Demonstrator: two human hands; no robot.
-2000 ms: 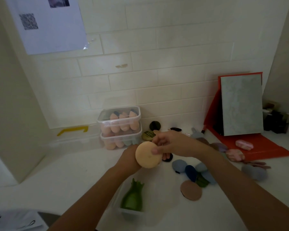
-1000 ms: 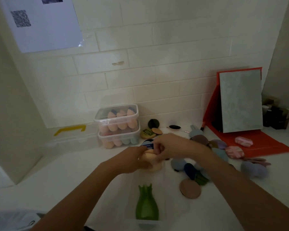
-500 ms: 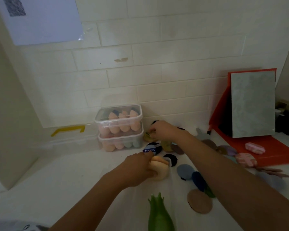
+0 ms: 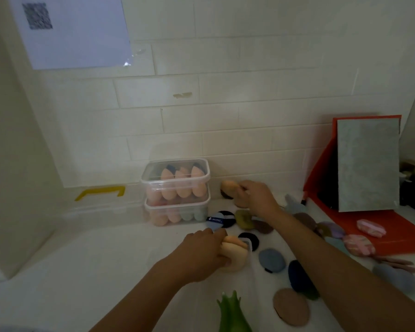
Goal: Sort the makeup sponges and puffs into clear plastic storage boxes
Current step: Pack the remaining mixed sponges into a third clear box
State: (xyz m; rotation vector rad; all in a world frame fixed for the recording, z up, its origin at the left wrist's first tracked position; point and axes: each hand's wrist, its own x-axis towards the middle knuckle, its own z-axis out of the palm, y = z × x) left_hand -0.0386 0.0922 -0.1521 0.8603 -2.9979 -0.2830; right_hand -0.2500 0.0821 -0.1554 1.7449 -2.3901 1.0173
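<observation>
The left hand (image 4: 201, 254) grips a peach stack (image 4: 236, 256) of puffs at mid-bench (image 4: 94, 259). The right hand (image 4: 256, 196) pinches a peach puff (image 4: 228, 186) by the wall, at 3 o'clock of the stacked boxes (image 4: 176, 195). Loose puffs (image 4: 271, 259) lie at 3 to 5 o'clock of the stack.

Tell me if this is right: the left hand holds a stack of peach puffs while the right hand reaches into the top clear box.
Not quite. The head view shows the right hand outside the closed clear boxes, gripping a single peach puff just right of them. The left hand does hold the stack of peach puffs.
</observation>
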